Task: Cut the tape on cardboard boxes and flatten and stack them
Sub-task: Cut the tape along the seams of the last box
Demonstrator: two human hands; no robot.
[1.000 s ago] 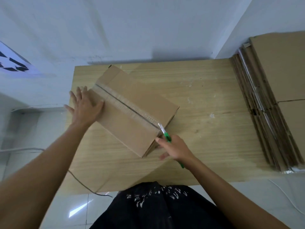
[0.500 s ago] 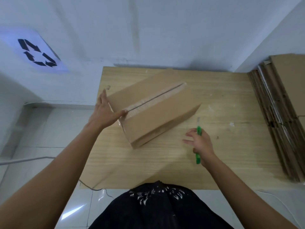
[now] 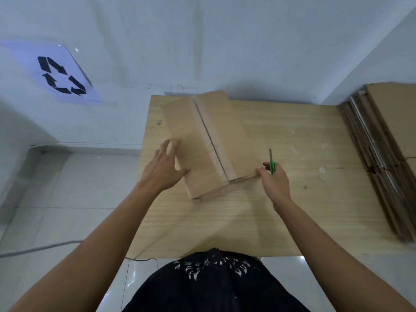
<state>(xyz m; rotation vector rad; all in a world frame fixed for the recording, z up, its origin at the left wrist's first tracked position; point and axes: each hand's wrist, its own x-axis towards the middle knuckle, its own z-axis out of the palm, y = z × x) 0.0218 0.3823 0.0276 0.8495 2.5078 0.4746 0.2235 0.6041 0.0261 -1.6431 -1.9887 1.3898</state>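
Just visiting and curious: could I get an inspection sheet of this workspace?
Surface: wooden table, a few white specks.
Job's things: cardboard box lying on the table, seam on top; flattened cardboard stack at the right.
Clutter: nothing seen.
Hands: left hand touches the box's left side, fingers spread; right hand grips a green cutter by the box's near corner.
Cables: grey cable on the floor, left.
Surroundings: white wall, recycling sign, tiled floor.
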